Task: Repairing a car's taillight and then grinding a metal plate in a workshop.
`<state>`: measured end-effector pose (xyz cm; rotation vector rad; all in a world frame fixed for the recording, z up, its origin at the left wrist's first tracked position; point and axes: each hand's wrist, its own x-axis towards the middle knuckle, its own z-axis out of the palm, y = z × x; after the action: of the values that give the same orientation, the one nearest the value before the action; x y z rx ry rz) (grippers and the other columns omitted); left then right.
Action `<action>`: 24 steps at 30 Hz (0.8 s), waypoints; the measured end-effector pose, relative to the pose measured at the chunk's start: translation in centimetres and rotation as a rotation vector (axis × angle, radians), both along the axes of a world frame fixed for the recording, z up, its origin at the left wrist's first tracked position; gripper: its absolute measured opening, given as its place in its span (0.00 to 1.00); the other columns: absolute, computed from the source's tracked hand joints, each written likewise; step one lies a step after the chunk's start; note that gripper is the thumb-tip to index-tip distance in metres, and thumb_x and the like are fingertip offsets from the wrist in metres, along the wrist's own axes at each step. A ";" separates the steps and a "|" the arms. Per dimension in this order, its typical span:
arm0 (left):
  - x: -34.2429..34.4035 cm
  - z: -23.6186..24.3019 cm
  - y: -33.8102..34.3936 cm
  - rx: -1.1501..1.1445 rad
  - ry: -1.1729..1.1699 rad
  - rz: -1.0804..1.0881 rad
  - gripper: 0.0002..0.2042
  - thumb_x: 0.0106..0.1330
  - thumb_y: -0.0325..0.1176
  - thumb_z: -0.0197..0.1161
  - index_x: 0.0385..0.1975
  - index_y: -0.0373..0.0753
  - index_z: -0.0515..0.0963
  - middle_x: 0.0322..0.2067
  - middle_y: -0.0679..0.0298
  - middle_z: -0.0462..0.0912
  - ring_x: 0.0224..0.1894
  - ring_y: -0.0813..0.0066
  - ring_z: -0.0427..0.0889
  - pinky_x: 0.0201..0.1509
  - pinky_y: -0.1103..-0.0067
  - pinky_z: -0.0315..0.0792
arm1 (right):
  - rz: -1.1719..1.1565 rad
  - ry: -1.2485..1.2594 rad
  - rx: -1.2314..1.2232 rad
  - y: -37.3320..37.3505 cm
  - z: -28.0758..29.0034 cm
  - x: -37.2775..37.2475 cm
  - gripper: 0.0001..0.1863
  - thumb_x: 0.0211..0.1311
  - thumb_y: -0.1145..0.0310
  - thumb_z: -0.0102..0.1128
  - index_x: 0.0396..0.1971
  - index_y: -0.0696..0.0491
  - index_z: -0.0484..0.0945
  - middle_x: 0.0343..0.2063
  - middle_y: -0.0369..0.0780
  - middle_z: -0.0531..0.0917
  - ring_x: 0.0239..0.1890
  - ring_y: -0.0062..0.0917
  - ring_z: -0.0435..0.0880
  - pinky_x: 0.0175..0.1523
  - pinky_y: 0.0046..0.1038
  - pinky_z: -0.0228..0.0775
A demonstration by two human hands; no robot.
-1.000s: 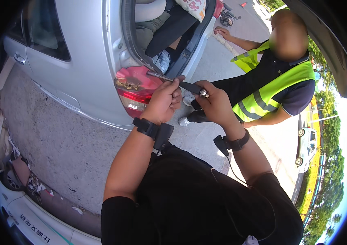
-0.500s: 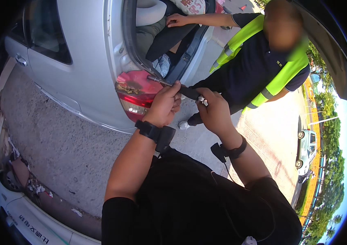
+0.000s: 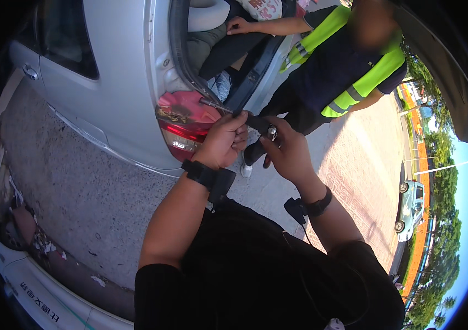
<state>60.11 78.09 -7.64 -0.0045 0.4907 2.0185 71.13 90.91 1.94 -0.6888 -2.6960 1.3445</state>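
Gripping shafted tool (image 3: pixel 256 122) in left hand (image 3: pixel 224 141) and right hand (image 3: pixel 290 149) near red tail light (image 3: pixel 194 116), seemingly adjusting the tool, and probably needing steady two-handed control next.

Co-worker's hand (image 3: pixel 238 26) is now inside the boot (image 3: pixel 258 71), by the grey-green cloth (image 3: pixel 205 45); a second ago it was outside. Co-worker's torso (image 3: pixel 327 71) sits closer to the boot.

Grey pavement (image 3: pixel 91 192) carries the silver car (image 3: pixel 121 66) and pale litter scraps (image 3: pixel 98 281); its open boot (image 3: pixel 256 75) holds a rounded grey cushion (image 3: pixel 209 16) and dark-green cloth (image 3: pixel 202 48).
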 end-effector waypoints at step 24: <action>1.0 1.1 0.3 -0.033 0.008 0.056 0.10 0.74 0.44 0.60 0.36 0.47 0.73 0.19 0.77 0.59 0.19 0.87 0.57 0.21 0.87 0.50 | 0.248 0.391 0.707 1.0 -1.0 0.3 0.22 0.62 0.70 0.68 0.54 0.57 0.75 0.29 0.38 0.84 0.30 0.22 0.85 0.34 0.28 0.74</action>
<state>61.08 78.37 -6.58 -0.0311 0.5339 2.0661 71.43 91.87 0.91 -0.0198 -2.6836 0.3971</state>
